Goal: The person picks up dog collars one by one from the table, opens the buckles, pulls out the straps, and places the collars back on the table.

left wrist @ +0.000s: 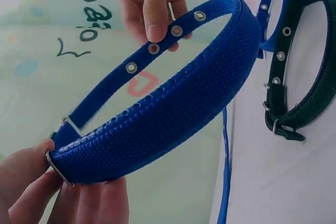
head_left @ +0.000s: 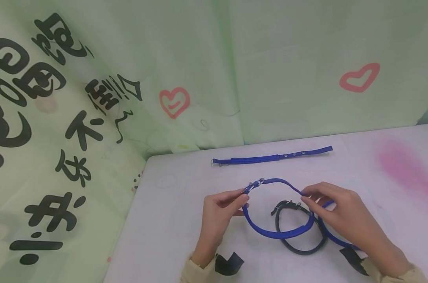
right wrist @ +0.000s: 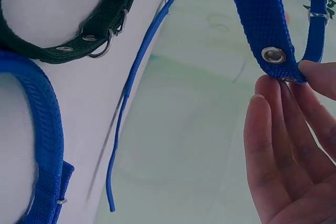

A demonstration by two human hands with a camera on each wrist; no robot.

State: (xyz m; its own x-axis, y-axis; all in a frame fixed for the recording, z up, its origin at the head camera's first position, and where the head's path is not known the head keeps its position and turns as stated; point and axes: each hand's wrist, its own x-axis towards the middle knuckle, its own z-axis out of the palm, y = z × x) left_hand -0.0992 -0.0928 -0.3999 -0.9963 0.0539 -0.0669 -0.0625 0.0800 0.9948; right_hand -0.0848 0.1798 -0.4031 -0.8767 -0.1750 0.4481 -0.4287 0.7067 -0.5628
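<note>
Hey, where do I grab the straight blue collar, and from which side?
Probably pinch the straight blue collar by its thicker middle band, coming from above on the near side. It lies stretched out with the buckle at the left end and the thin holed tail at the right, and the curtain hangs close behind.

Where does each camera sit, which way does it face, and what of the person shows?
Head: worn there, facing forward and down over the table; left hand, right hand, sleeves show.
Left wrist: worn there, faces along the held blue collar; left hand near, right hand beyond.
Right wrist: worn there, faces the right hand pinching that collar; a sliver of left hand above.
Both wrist views share that collar and the dark green collar.
</note>
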